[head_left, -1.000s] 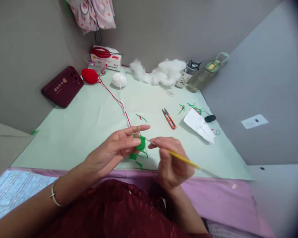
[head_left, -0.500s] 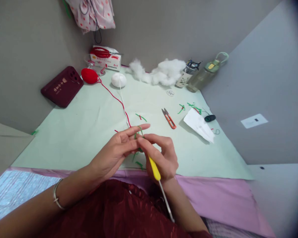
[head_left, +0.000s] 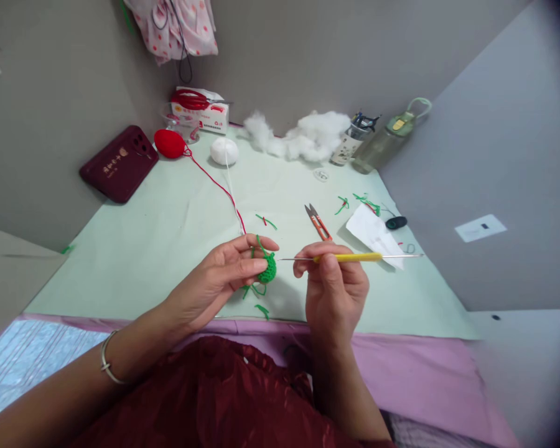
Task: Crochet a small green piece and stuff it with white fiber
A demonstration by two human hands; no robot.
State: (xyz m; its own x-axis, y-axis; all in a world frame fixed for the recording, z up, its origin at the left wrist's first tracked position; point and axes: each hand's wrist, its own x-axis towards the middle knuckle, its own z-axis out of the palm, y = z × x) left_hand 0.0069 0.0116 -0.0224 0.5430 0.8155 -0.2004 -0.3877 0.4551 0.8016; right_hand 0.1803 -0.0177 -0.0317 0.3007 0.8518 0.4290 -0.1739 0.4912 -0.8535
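My left hand (head_left: 224, 277) pinches a small green crochet piece (head_left: 267, 269) between thumb and fingers, green yarn looped over the forefinger. My right hand (head_left: 333, 289) is closed round a yellow-handled crochet hook (head_left: 350, 257). The hook lies level, its metal tip pointing left and stopping just short of the green piece. Green yarn tails (head_left: 256, 292) hang below the piece over the pale green table (head_left: 149, 249). Red and white strands (head_left: 224, 193) run from my left hand back to a red yarn ball (head_left: 168, 143) and a white yarn ball (head_left: 224, 151).
Orange-handled snips (head_left: 318, 223) lie beyond my right hand, near white paper (head_left: 373, 235) and green yarn scraps (head_left: 364, 202). White stuffing (head_left: 303, 137), a green bottle (head_left: 387, 138), a cup of pens (head_left: 350, 144), a tissue box (head_left: 200, 112) and a maroon phone case (head_left: 119, 163) line the back.
My right hand has drawn back to the right and turned the hook from pointing down at my lap to level. The green piece shows again in my left fingers.
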